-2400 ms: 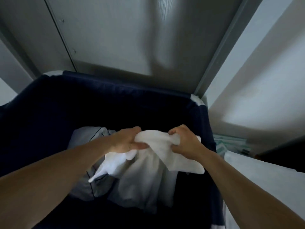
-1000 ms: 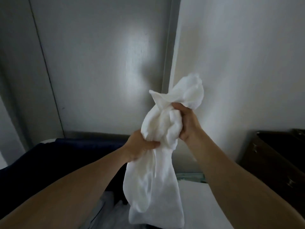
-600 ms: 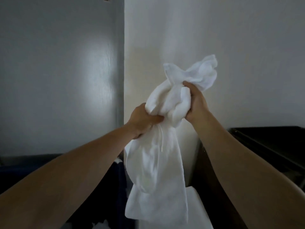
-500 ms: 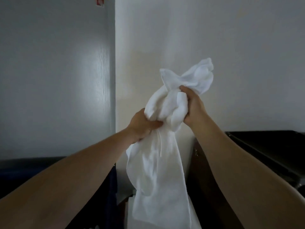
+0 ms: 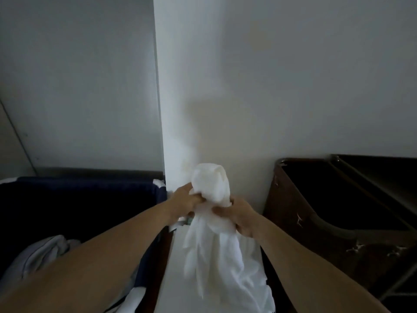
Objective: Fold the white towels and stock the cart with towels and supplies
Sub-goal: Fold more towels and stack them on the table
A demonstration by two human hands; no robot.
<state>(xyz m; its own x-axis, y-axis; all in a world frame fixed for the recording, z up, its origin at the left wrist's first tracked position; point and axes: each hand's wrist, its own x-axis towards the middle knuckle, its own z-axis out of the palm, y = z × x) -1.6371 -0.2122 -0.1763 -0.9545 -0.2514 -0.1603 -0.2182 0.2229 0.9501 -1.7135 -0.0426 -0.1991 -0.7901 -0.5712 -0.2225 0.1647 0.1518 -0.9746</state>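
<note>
The left hand [image 5: 187, 199] and right hand [image 5: 239, 216] each grip the bunched white towel [image 5: 212, 186] tight. It hangs over a white surface [image 5: 171, 279] between a blue bin [image 5: 90, 188] and a brown cart [image 5: 316, 222].

You are standing in what is looking like a hotel housekeeping or linen area: a navy fabric laundry bin [image 5: 90, 184] is holding crumpled linen [image 5: 42, 251] at lower left, a dark brown cart [image 5: 316, 233] is sitting at right, a white towel [image 5: 212, 186] is hanging at centre, and plain pale walls [image 5: 293, 86] are backing everything.
</note>
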